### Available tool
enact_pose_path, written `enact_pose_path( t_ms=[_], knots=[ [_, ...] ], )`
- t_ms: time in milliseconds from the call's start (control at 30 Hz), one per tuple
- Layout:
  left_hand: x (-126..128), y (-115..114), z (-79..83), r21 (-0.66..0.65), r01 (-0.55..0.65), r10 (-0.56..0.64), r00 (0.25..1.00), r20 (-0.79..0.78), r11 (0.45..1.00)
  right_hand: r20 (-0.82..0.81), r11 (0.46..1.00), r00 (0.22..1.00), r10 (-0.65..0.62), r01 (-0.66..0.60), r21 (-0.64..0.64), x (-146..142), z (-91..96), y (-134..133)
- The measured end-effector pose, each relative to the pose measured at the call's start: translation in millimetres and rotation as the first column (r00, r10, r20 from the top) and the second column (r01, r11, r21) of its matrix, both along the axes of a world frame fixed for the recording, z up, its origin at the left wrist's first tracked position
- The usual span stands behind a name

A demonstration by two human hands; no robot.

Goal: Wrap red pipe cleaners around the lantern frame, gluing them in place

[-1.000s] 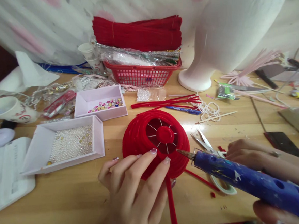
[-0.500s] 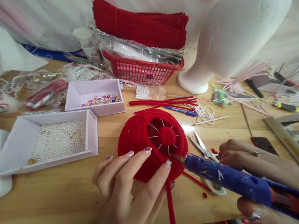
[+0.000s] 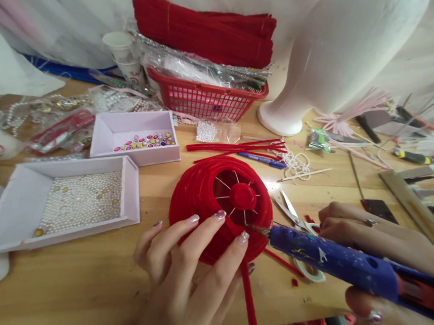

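Observation:
A round, hollow form wound from red pipe cleaners (image 3: 190, 199) rests on the table, its open top showing thin wire spokes around a red centre disc. My left hand (image 3: 194, 263) holds its near side, fingertips on the top and the thumb mostly hidden below. A loose end of red pipe cleaner (image 3: 249, 299) hangs from it past the table's front edge. On the right, my right hand (image 3: 386, 240) grips a blue hot glue gun (image 3: 331, 258). The gun's nozzle meets the inner rim, close to a spoke and my left index fingertip.
Scissors (image 3: 295, 211) lie right of the form, partly behind the glue gun. Open boxes of pearls (image 3: 131, 218) and gems (image 3: 138, 158) stand left. Behind are loose red pipe cleaners (image 3: 216, 148), a blue pen (image 3: 263, 159), a filled red basket (image 3: 205, 101) and a white mannequin head (image 3: 328, 50).
The view has shifted slightly. My left middle and ring fingertips have slid a little to the right along the red form. The glue gun's nozzle stays at the same spot.

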State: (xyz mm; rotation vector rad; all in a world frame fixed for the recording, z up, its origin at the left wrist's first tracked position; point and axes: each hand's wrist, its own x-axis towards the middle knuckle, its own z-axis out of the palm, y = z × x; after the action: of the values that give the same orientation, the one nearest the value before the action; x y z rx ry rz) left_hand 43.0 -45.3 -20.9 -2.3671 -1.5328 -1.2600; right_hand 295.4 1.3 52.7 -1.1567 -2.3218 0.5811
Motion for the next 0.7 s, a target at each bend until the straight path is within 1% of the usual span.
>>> enact_pose_path(
  t_ms=[167,267,333,467,700],
  knots=[
    [2,1,-0.7,-0.015,0.000,0.000,1.000,0.031,1.000,-0.008,0.996,0.996,-0.094,0.094,0.004,-7,0.3,-5],
    [2,1,-0.5,-0.018,-0.005,0.006,0.999,0.037,1.000,-0.022,0.997,0.997,-0.077,0.077,-0.008,-7,0.8,-6],
    [2,0,-0.1,-0.015,-0.002,0.003,1.000,0.024,1.000,-0.024,0.999,0.999,-0.045,0.044,-0.022,-4,1.0,-4],
    [2,-1,0.0,-0.020,-0.013,0.014,0.999,0.041,1.000,-0.037,1.000,0.999,0.018,-0.018,-0.007,0,0.9,2],
    [5,0,-0.1,-0.027,-0.017,0.019,0.998,0.064,0.999,-0.058,1.000,0.998,-0.017,0.017,0.000,-8,3.2,6]
  ],
)
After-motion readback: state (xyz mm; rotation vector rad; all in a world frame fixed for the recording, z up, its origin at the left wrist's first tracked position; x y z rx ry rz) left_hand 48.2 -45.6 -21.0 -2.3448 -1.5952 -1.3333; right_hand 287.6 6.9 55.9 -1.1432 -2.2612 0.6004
